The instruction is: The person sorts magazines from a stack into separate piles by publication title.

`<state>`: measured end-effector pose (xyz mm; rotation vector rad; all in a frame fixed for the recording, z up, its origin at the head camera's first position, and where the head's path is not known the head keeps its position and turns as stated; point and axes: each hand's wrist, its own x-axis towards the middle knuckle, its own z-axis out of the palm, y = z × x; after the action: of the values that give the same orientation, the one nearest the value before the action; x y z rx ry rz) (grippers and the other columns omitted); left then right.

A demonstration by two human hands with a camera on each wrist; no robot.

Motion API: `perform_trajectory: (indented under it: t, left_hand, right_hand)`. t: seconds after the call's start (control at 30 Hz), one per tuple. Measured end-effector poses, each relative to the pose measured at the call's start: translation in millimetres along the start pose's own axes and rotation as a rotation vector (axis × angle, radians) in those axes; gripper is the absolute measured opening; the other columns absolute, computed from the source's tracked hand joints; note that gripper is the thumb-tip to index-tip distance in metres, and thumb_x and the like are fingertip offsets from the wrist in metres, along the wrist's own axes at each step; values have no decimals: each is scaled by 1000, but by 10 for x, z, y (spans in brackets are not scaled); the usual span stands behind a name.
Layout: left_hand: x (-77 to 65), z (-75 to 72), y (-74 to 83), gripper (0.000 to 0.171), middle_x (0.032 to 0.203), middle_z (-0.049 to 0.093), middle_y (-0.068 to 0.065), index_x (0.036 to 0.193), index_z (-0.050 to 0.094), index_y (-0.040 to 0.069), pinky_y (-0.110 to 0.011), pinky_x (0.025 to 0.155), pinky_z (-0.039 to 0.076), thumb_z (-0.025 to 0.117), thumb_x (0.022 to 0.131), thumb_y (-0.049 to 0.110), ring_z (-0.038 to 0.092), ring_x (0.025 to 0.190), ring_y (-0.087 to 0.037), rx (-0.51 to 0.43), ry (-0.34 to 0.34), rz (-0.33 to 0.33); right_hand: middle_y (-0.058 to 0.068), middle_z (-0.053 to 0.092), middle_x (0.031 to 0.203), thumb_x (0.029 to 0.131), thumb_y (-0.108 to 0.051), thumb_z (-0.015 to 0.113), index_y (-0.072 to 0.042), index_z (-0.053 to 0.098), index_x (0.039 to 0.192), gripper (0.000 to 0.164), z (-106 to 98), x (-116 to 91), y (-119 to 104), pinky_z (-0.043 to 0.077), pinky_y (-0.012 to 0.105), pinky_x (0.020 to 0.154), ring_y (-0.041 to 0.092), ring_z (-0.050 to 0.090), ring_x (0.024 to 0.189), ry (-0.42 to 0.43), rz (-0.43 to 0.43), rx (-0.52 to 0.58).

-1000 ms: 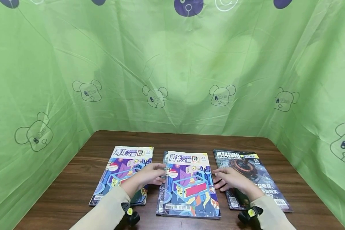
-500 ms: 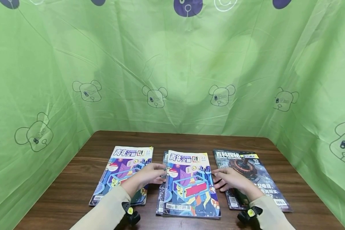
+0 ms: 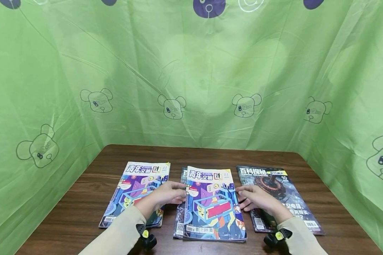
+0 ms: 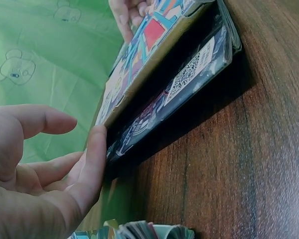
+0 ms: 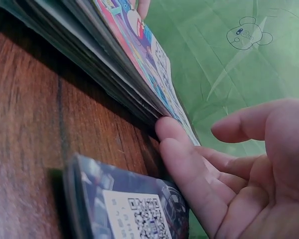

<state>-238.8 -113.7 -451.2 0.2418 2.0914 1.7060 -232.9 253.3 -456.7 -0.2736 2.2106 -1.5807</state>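
A purple magazine with a white title band (image 3: pixel 210 209) lies on top of a small pile in the middle of the table. Beneath it a dark magazine (image 3: pixel 180 223) sticks out along the left side. My left hand (image 3: pixel 166 194) touches the pile's left edge with its fingertips; in the left wrist view the thumb (image 4: pixel 50 121) stands off the cover. On the opposite side my right hand (image 3: pixel 258 199) has its fingertips against the stacked page edges (image 5: pixel 99 59), thumb also apart. In the left wrist view a dark gap shows between the upper and lower magazines.
Another purple magazine (image 3: pixel 131 180) lies at the left, partly under the left forearm. A dark magazine (image 3: pixel 290 198) lies at the right, beneath the right hand and wrist. Green printed cloth (image 3: pixel 204 78) hangs around the brown wooden table (image 3: pixel 207 156).
The top purple magazine has slid slightly right over the dark one, exposing more of its left strip. My left fingers have moved a little right with it; the right hand has barely moved.
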Motion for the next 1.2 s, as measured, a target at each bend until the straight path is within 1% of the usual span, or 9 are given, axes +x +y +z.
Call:
perform_trajectory:
  t: [0.1,0.3,0.43,0.57,0.7,0.8,0.93,1.1,1.2]
  left_hand:
    - [2,0,-3,54,103,70,-14,140,48,-12,-38,84,59,65,94,10,70,96,-26,0,0,-3]
    - [7,-1,-1,53,104,70,-14,140,48,-13,-38,84,59,65,95,10,70,96,-26,-9,-10,1]
    - [2,8,-2,54,104,70,-14,140,48,-12,-39,84,60,66,94,11,70,96,-26,-8,-9,-3]
    - [-1,20,-2,55,106,70,-15,140,49,-11,-39,84,59,66,93,13,70,96,-26,-2,-8,-5]
    - [-1,26,1,56,109,69,-15,140,49,-10,-41,85,59,66,93,15,69,99,-27,1,-7,-3]
    - [0,28,1,56,110,69,-15,140,49,-10,-41,86,59,66,94,15,68,101,-27,0,-2,-3]
    - [2,34,0,58,112,69,-15,141,47,-10,-41,86,59,67,93,15,68,101,-27,-14,1,-4]
    - [-1,46,-4,59,118,67,-19,143,44,-11,-42,85,59,66,92,11,69,99,-30,-52,-11,-6]
    - [3,52,-12,59,117,67,-19,143,44,-11,-41,83,60,66,93,10,70,97,-30,-75,-10,-8]
  right_hand:
    - [17,66,100,103,-19,49,16,41,142,53,-15,6,9,62,38,67,27,70,81,-6,-6,5]
    - [16,65,101,104,-21,49,13,42,142,52,-24,-5,9,61,37,64,27,69,83,5,-23,1]
    - [16,63,101,103,-20,50,12,41,143,53,-12,-9,6,61,39,66,26,68,83,27,-22,16]
    - [16,61,102,101,-18,51,13,38,144,55,11,-10,-1,61,40,74,23,66,84,42,-9,67]
    - [17,59,106,101,-15,51,14,33,146,56,19,-9,-5,61,40,78,23,65,85,32,-4,138]
    - [17,57,108,102,-16,51,12,29,148,58,21,-11,-12,61,39,77,22,65,85,18,1,187]
    - [18,59,110,103,-17,51,9,25,150,60,34,-17,-18,61,38,75,22,66,83,-7,13,240]
    - [19,57,114,104,-16,49,7,20,151,60,56,-26,-16,61,37,73,21,65,84,-28,15,267]
    - [19,58,113,104,-16,47,7,19,151,59,60,-30,-14,61,37,72,21,64,84,-37,10,265]
